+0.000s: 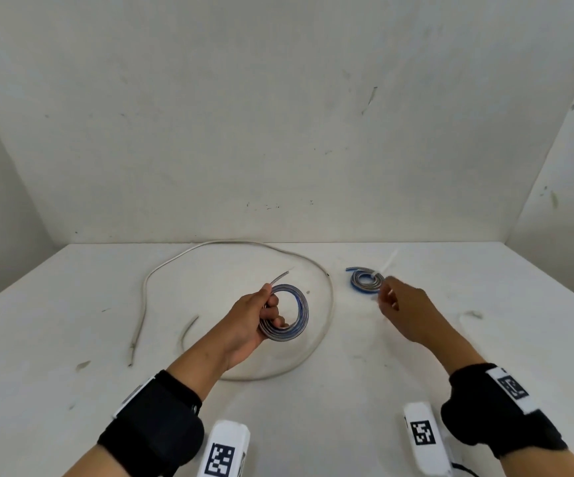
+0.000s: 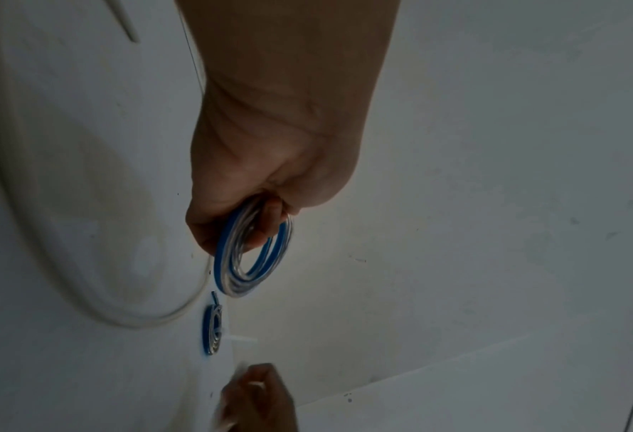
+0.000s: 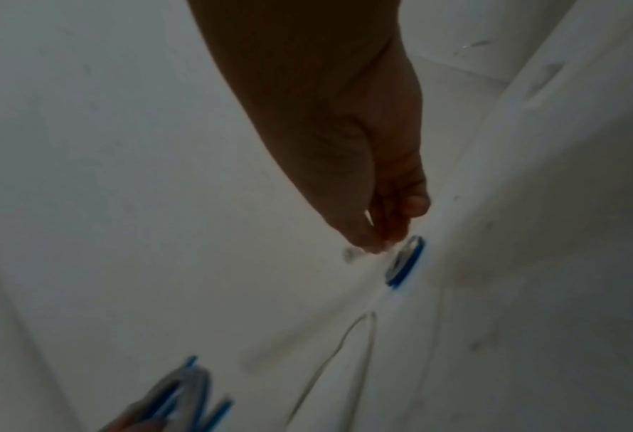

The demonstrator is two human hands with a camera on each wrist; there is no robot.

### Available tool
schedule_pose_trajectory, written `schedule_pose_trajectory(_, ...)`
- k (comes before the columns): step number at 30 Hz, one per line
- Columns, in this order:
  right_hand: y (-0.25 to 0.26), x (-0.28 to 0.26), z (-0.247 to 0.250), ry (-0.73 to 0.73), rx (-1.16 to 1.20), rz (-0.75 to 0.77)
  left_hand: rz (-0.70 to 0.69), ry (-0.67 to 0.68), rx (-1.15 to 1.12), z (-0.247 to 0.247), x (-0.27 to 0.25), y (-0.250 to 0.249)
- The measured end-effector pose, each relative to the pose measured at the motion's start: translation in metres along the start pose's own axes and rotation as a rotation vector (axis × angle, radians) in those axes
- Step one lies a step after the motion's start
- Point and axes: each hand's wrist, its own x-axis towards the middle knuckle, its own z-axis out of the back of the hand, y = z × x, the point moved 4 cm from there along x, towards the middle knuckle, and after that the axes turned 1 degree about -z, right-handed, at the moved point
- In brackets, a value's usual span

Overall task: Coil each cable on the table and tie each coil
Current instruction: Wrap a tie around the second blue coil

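My left hand (image 1: 273,311) grips a blue and silver cable coil (image 1: 296,316) above the table's middle, fingers curled through the ring; its loose end points up and away. The left wrist view shows the same coil (image 2: 252,263) hanging from the hand (image 2: 267,222). A smaller blue coil (image 1: 364,281) lies on the table at right, tied with a white tie whose tail (image 1: 390,259) sticks out. My right hand (image 1: 383,294) hovers just in front of it, fingertips pinched on a blurred white tie strip (image 2: 241,374). The right wrist view shows those fingertips (image 3: 385,236) beside the small coil (image 3: 405,261).
A long white cable (image 1: 175,261) lies in a loose loop across the white table (image 1: 72,339), passing under my left hand. A short thin wire piece (image 1: 189,330) lies left of that hand. White walls close the table at back and both sides.
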Motion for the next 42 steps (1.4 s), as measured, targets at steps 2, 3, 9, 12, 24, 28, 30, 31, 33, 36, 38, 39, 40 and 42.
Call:
schedule_pose_trajectory(2,0.022,-0.003,0.008,-0.109,0.193,0.017,-0.011,-0.040,0.000,0.000,0.001,0.000)
schedule_pose_trajectory(3,0.033,-0.005,0.010,-0.147,0.270,0.028,-0.023,-0.056,0.006,0.000,0.001,0.000)
schedule_pose_trajectory(9,0.074,-0.015,0.005,-0.232,0.482,0.081,-0.160,-0.142,0.059,-0.005,0.001,-0.006)
schedule_pose_trajectory(12,0.078,-0.017,-0.006,-0.234,0.307,0.082,-0.264,-0.170,0.129,-0.008,-0.002,-0.012)
schedule_pose_trajectory(24,0.096,-0.029,-0.002,-0.328,0.684,0.063,-0.434,-0.227,0.375,-0.018,-0.017,-0.018)
schedule_pose_trajectory(28,0.093,-0.035,-0.004,-0.293,0.693,0.052,-0.428,-0.268,0.362,-0.012,-0.018,-0.019)
schedule_pose_trajectory(30,0.092,-0.036,-0.008,-0.276,0.560,0.051,-0.443,-0.295,0.366,-0.014,-0.019,-0.019)
schedule_pose_trajectory(31,0.092,-0.036,-0.011,-0.271,0.500,0.047,-0.455,-0.300,0.370,-0.016,-0.020,-0.019)
schedule_pose_trajectory(33,0.091,-0.035,-0.016,-0.274,0.447,0.037,-0.482,-0.291,0.395,-0.022,-0.023,-0.019)
schedule_pose_trajectory(36,0.089,-0.033,-0.021,-0.274,0.490,0.011,-0.522,-0.275,0.428,-0.028,-0.027,-0.020)
schedule_pose_trajectory(38,0.089,-0.033,-0.021,-0.272,0.611,-0.014,-0.509,-0.270,0.423,-0.027,-0.027,-0.019)
schedule_pose_trajectory(39,0.090,-0.033,-0.021,-0.261,0.691,-0.019,-0.488,-0.267,0.404,-0.026,-0.027,-0.018)
schedule_pose_trajectory(40,0.093,-0.035,-0.021,-0.246,0.761,-0.012,-0.463,-0.264,0.383,-0.026,-0.026,-0.017)
schedule_pose_trajectory(42,0.103,-0.038,-0.024,-0.219,0.839,0.030,-0.430,-0.286,0.368,-0.025,-0.026,-0.016)
